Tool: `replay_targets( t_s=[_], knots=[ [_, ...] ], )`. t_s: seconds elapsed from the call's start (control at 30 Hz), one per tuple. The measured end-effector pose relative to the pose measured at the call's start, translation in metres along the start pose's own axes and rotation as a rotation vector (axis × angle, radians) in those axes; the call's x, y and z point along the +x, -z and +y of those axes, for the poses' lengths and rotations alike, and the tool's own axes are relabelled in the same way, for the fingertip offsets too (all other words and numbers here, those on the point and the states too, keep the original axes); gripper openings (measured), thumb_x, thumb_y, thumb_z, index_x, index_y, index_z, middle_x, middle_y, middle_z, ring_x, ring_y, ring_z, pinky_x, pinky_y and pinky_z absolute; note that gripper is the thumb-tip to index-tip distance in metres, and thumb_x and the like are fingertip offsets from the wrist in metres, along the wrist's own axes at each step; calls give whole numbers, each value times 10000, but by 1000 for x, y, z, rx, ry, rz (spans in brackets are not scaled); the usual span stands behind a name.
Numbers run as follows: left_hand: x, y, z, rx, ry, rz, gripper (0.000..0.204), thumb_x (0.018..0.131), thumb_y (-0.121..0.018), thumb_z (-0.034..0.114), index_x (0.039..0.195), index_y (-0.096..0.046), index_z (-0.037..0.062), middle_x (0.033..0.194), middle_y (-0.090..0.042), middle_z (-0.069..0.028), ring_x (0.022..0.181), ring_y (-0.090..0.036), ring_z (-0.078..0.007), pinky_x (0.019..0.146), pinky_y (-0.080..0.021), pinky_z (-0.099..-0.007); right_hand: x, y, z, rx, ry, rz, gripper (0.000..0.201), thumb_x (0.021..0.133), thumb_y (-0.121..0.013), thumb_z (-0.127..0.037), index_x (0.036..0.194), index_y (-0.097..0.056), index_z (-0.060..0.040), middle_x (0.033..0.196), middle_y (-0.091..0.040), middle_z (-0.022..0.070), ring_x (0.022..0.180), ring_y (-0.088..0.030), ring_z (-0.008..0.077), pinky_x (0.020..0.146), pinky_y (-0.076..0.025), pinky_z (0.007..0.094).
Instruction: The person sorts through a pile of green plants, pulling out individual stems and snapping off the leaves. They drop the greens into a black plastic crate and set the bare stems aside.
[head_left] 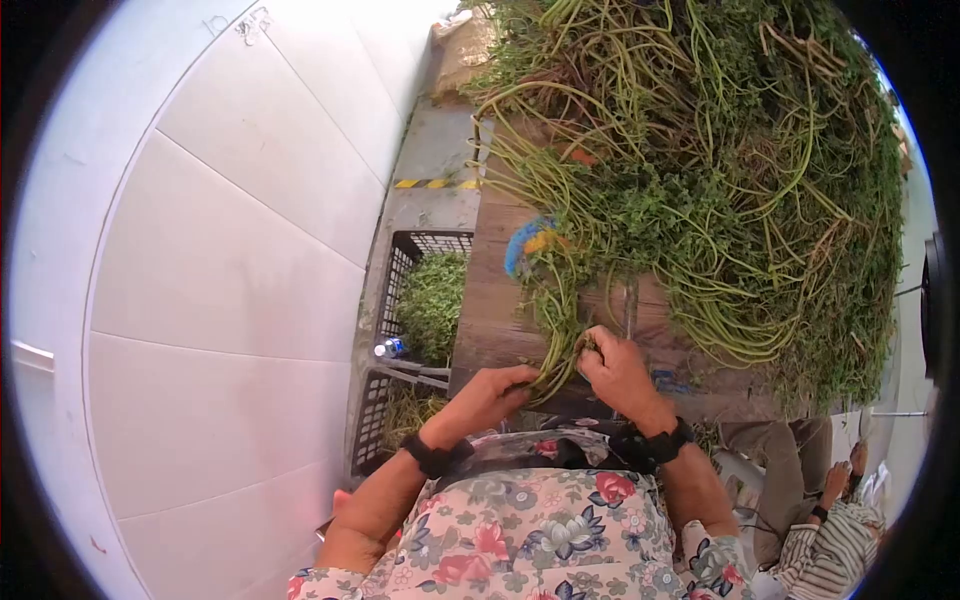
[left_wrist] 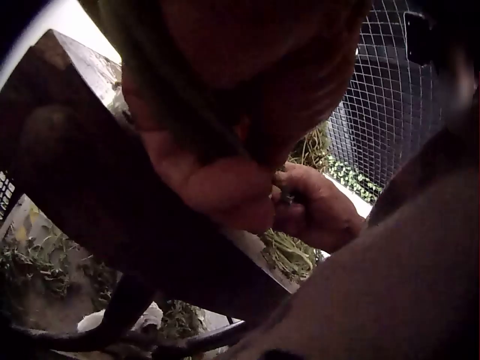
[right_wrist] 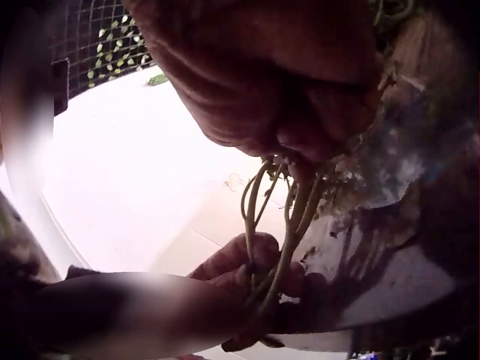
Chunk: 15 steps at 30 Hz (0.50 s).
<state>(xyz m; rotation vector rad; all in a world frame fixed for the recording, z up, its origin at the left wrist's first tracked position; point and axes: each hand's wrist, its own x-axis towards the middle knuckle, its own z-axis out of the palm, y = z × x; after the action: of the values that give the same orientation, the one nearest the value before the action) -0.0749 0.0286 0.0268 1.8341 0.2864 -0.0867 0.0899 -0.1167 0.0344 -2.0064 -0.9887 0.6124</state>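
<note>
At the near edge of the table, my left hand [head_left: 490, 400] pinches the lower end of a small bunch of green plant stems [head_left: 556, 362]. My right hand [head_left: 615, 372] grips the same bunch a little higher and to the right, fingers curled in. Between the two hands the stems [right_wrist: 289, 225] run bare and slightly bowed in the right wrist view. In the left wrist view the fingers [left_wrist: 232, 191] of my left hand are close to my right hand [left_wrist: 322, 206]. The leafy part of the bunch trails away over the wooden table [head_left: 490, 300].
A large heap of tangled leafy stems [head_left: 700, 200] covers the table's far and right parts. Black crates [head_left: 400, 240] with cut greens stand on the floor at left, a bottle [head_left: 390, 348] by one. A white wall [head_left: 230, 280] rises beyond. Another person [head_left: 830, 520] sits at lower right.
</note>
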Motion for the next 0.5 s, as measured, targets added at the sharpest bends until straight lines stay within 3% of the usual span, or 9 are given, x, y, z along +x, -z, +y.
replay_targets(
  t_s=[0.13, 0.27, 0.33, 0.37, 0.47, 0.5],
  knots=[
    [0, 1, 7, -85, 135, -7, 237, 829, -513, 17, 1063, -548, -3, 798, -591, -104, 671, -575, -165, 637, -465, -291, 2, -17, 17, 12, 90, 129, 142, 789, -485, -93, 892, -548, -18, 685, -562, 176, 524, -507, 275, 498, -400, 351],
    [-4, 0, -3, -54, 46, 60, 228, 837, -514, 37, 1061, -558, 31, 727, -582, -112, 575, -549, -148, 555, -454, -296, 13, 15, 39, 563, -147, 49, 179, 783, -447, 6, 929, -548, -20, 825, -577, 106, 555, -496, 185, 480, -391, 306],
    [-4, -3, -13, -1, -24, 110, 208, 840, -515, 46, 1042, -561, 34, 694, -565, -100, 567, -538, -140, 545, -446, -290, 15, 45, 19, 1027, -327, 39, 194, 782, -427, 35, 930, -534, -32, 854, -555, 60, 540, -417, 80, 434, -335, 242],
    [-3, -2, -13, -4, -14, 101, 206, 839, -517, 50, 1039, -562, 34, 688, -561, -101, 566, -533, -140, 546, -444, -290, 12, 49, 4, 1037, -331, 60, 200, 792, -415, 25, 954, -502, -51, 841, -560, 52, 532, -348, 33, 423, -263, 195],
    [1, -1, -7, -14, 19, 72, 204, 836, -525, 56, 1035, -562, 34, 689, -561, -112, 575, -535, -158, 562, -445, -295, 12, 56, 13, 963, -301, -189, 178, 806, -437, 12, 954, -502, -62, 793, -555, 38, 536, -353, 34, 422, -258, 196],
    [0, 1, -4, -17, 37, 65, 206, 833, -527, 56, 1035, -562, 35, 702, -570, -122, 587, -549, -177, 575, -450, -300, 14, 54, 12, 971, -322, -189, 149, 809, -456, -15, 942, -514, -51, 787, -563, 37, 546, -381, 50, 438, -290, 207]
  ],
)
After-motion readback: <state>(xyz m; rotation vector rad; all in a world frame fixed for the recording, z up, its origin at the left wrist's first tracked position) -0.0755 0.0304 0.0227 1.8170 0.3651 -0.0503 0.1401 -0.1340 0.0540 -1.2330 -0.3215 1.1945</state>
